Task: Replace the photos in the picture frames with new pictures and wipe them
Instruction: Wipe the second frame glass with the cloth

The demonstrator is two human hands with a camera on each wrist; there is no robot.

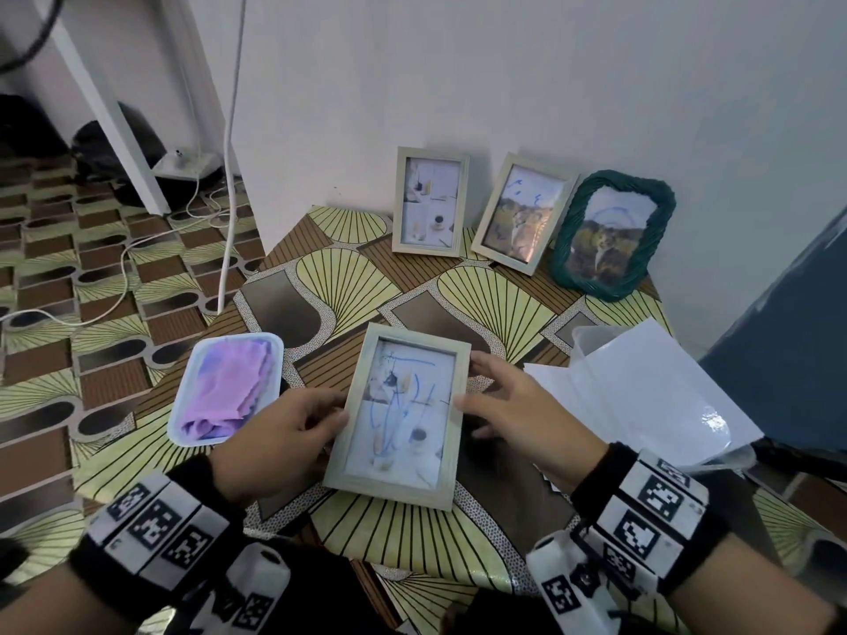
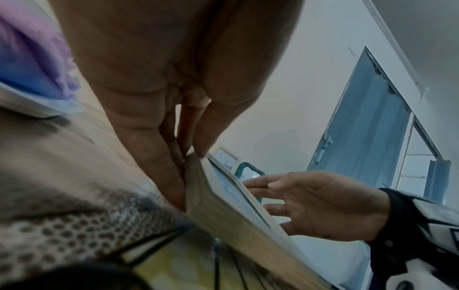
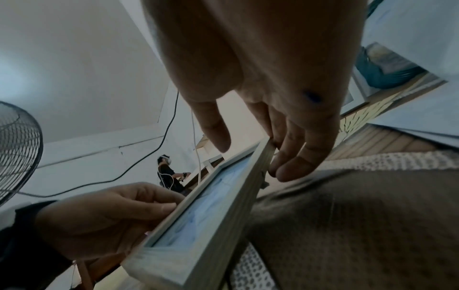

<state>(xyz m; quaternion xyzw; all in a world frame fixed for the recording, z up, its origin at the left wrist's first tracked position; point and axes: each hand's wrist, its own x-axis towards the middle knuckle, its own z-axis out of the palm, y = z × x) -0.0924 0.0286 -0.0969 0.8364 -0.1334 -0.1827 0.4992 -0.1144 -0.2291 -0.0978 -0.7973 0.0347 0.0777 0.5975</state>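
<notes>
Patterned table [image 1: 348, 277] — both hands' fingers [image 1: 321, 419] grip the scribbled frame [image 1: 398, 414].

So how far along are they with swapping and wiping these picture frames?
Early, it seems. Both the left hand and right hand grip the pale frame, glass up, its picture marked with blue scribbles. Three frames lean at the wall; two also show blue marks. The purple cloth sits in its tray, and the white sheets lie to the right, nothing swapped yet.
</notes>
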